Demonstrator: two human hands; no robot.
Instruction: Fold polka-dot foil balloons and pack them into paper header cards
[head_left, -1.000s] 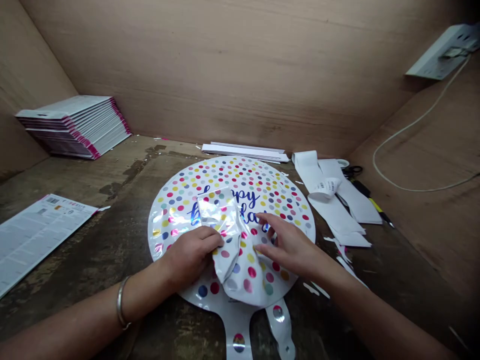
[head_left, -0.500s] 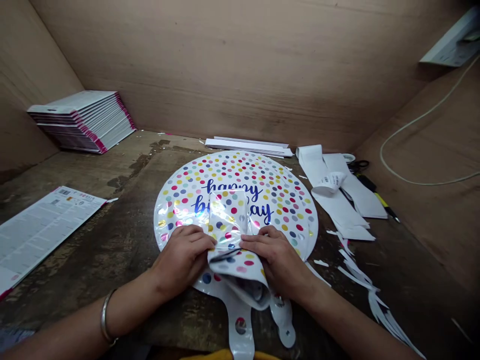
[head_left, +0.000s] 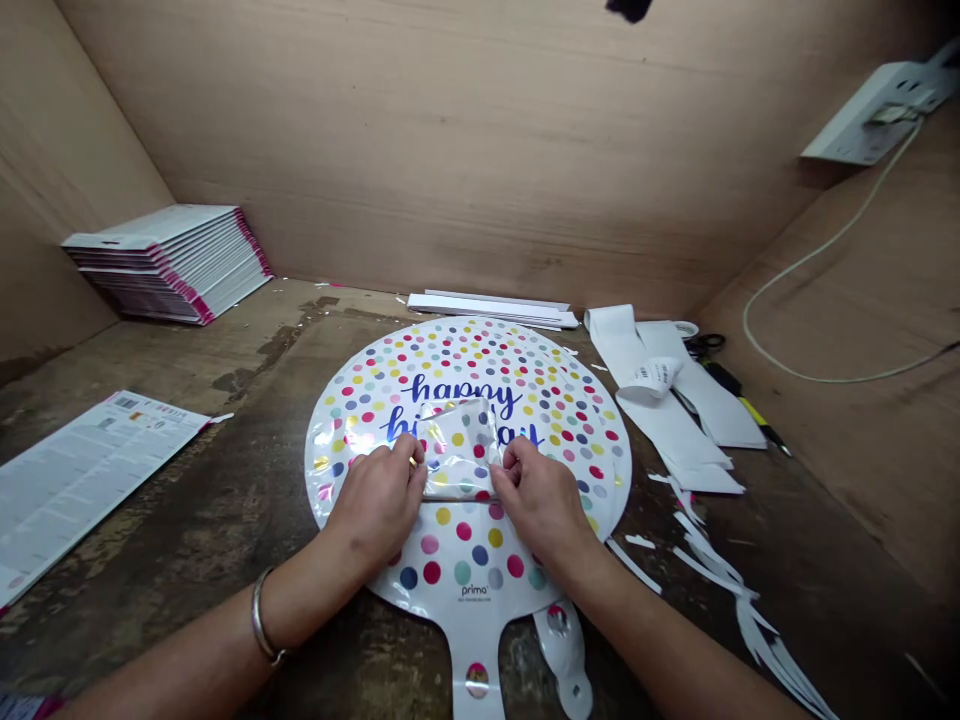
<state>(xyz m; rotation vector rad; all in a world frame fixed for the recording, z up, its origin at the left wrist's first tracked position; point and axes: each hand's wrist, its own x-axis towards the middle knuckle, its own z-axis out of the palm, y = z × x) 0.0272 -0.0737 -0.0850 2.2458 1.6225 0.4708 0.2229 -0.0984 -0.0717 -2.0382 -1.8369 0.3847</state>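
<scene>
Between my hands is a small folded polka-dot foil balloon [head_left: 459,452], a flat shiny packet. My left hand [head_left: 384,500] pinches its left edge, and my right hand [head_left: 541,500] pinches the right edge. Beneath it lies a large flat round foil balloon [head_left: 450,345] with coloured dots, blue "happy birthday" lettering partly covered by the packet, and "prima" near the neck. Its long tail [head_left: 476,655] points toward me. A second balloon tail [head_left: 566,660] shows at its right, coming from underneath.
A stack of white-and-pink packets [head_left: 176,265] stands at the back left, with a printed packet [head_left: 90,480] nearer. White strips [head_left: 491,310] lie along the back. Label paper [head_left: 667,400], scissors [head_left: 705,345], a yellow-black cutter [head_left: 750,410] and paper offcuts [head_left: 720,565] sit right. A socket [head_left: 874,110] hangs on the wall.
The loose flap that curled toward me is now folded up into the packet, baring the large balloon's lower part. Both hands have shifted to pinch the packet's sides. The view tilts slightly upward.
</scene>
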